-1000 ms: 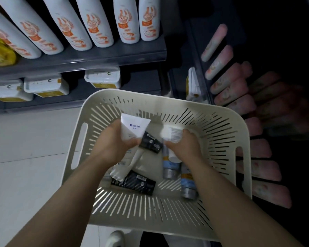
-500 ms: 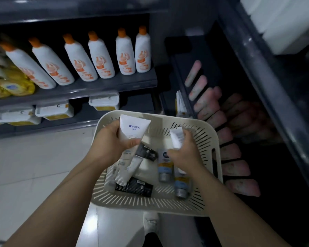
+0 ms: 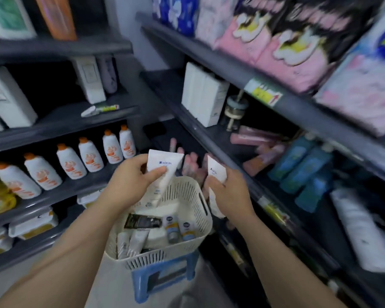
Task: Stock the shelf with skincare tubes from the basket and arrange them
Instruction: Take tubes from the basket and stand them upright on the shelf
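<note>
Head view: left hand (image 3: 129,181) grips a white tube (image 3: 162,167), its blue lettering too blurred to read, over the basket (image 3: 182,190)'s far rim; right hand (image 3: 229,192) grips a second white tube (image 3: 216,171) beside the right rim.

We see white bottles with orange caps (image 3: 91,155) rowed at left, pink packs (image 3: 298,63) top right, blue bottles (image 3: 298,161) lower down, white boxes (image 3: 202,96), a blue stool (image 3: 140,283)
</note>
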Motion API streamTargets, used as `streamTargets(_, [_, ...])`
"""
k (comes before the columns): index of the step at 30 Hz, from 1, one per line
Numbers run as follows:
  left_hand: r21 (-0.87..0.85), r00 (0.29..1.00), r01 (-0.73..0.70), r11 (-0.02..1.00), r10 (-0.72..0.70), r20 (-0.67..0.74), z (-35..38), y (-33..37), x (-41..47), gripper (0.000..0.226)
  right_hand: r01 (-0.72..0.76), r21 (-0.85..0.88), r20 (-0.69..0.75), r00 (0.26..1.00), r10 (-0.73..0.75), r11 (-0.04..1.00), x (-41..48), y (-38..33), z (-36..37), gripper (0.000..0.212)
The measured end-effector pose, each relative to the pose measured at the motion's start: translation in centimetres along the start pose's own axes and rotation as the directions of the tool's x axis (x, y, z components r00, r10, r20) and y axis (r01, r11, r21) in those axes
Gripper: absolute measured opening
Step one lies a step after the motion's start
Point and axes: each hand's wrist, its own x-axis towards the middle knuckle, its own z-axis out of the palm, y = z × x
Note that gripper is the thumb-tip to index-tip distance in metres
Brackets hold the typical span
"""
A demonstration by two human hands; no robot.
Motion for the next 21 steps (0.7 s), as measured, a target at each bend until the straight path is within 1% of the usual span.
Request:
streamTargets(2, [-0.014,0.997,-0.061,0.998,0.062,0.037,-0.6,4.1,-1.0,0.009,0.012,0.014,-0.059,0.998,-0.011,1.0,-2.6,-2.7,-4.1,0.012])
streamTargets(4, [-0.018,0.988,-0.133,0.991,0.134,0.075,-0.7,8.4,-1.8,0.015,0.015,-0.003,-0.119,0.993,-0.016,1.0,-5.2,-5.1,-8.3,0.02])
streamTargets(7, [-0.057,0.951,-0.26,0.964,0.265,0.157,0.1,15.0,-3.2,0.017,0.006,-0.065,-0.259,0.966,-0.022,0.998,-8.3,-7.5,-14.9,0.023])
streamTargets(9, [-0.108,0.916,-0.333,0.937,0.348,0.2,1.1,19.3,-4.2,0.015,0.011,-0.117,-0.354,0.934,-0.052,0.993,-10.2,-8.9,-19.6,0.025])
streamTargets(12, [-0.186,0.868,-0.392,0.901,0.43,0.251,3.1,25.3,-6.1,0.016,0.006,-0.146,-0.469,0.88,-0.075,0.989,-14.0,-10.7,-26.1,0.028])
streamTargets(15, [-0.231,0.81,-0.46,0.858,0.511,0.286,5.8,30.5,-8.3,0.017,-0.014,-0.196,-0.55,0.83,-0.098,0.981,-18.2,-11.8,-31.8,0.025])
streamTargets(17, [-0.26,0.78,-0.481,0.837,0.544,0.31,7.4,33.1,-9.8,0.016,-0.038,-0.194,-0.585,0.806,-0.085,0.98,-20.4,-12.3,-34.8,0.023])
streamTargets(19, [-0.281,0.726,-0.528,0.801,0.598,0.34,9.7,36.3,-11.9,0.018,-0.075,-0.188,-0.641,0.765,-0.065,0.979,-23.5,-12.5,-38.5,0.024])
streamTargets(21, [-0.316,0.654,-0.583,0.749,0.663,0.364,12.0,39.5,-14.2,0.021,-0.104,-0.202,-0.68,0.731,-0.062,0.974,-26.4,-12.1,-42.2,0.023])
